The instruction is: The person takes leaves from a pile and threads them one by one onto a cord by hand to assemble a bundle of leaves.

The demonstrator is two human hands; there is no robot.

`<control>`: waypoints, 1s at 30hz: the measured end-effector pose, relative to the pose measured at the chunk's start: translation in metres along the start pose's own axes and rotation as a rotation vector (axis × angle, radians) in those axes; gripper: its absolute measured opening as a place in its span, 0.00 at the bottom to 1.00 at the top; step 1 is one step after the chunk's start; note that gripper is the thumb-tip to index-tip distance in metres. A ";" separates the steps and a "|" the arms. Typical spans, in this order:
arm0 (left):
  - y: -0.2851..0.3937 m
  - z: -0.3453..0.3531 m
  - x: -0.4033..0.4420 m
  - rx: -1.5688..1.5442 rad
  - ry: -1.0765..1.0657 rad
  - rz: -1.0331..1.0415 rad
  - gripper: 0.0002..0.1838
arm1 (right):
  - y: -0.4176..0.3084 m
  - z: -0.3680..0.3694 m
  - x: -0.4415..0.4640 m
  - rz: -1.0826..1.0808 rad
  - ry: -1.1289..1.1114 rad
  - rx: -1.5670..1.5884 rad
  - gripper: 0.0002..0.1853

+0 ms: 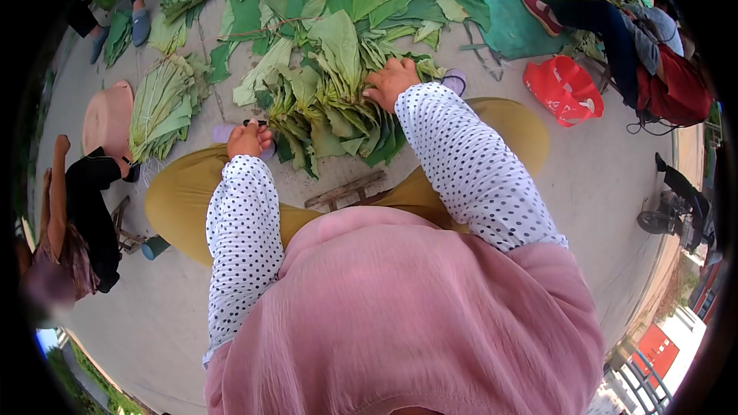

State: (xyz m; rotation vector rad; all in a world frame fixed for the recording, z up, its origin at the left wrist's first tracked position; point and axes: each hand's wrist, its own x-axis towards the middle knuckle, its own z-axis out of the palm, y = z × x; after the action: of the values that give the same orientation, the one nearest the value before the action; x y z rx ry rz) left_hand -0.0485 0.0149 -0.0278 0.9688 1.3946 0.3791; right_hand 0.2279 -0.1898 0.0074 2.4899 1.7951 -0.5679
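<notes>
A thick bundle of large green leaves [338,111], its folded stem ends gathered in layers, lies on the ground between my feet. My right hand [392,82] is at the bundle's right side, fingers curled over the leaves and gripping them. On the bundle's left, my left hand [247,141] is closed in a loose fist. A small black object [254,122] shows at its fingers, too small to name. More flat leaves [338,0] spread out beyond the bundle.
A tied leaf bundle [163,104] and a pink tub [108,119] are at left, near a seated person [92,184]. A red plastic bag [561,91] and another seated person [653,54] are at right. A green sheet [511,0] lies behind. A low wooden stool [346,190] shows beneath me.
</notes>
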 end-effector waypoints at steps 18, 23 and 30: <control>-0.002 0.000 0.000 -0.030 -0.001 0.016 0.08 | 0.005 0.008 -0.004 -0.099 0.155 0.033 0.17; -0.002 0.000 0.002 -0.029 -0.001 -0.009 0.08 | 0.009 0.015 0.004 -0.027 0.091 -0.008 0.15; -0.003 0.001 0.003 -0.054 -0.006 -0.002 0.08 | 0.015 0.017 -0.002 -0.042 0.193 -0.042 0.18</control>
State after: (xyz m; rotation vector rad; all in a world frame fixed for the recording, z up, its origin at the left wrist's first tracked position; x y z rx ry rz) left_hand -0.0475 0.0148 -0.0318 0.9243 1.3728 0.4099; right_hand 0.2363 -0.2010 -0.0106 2.5626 1.9049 -0.2955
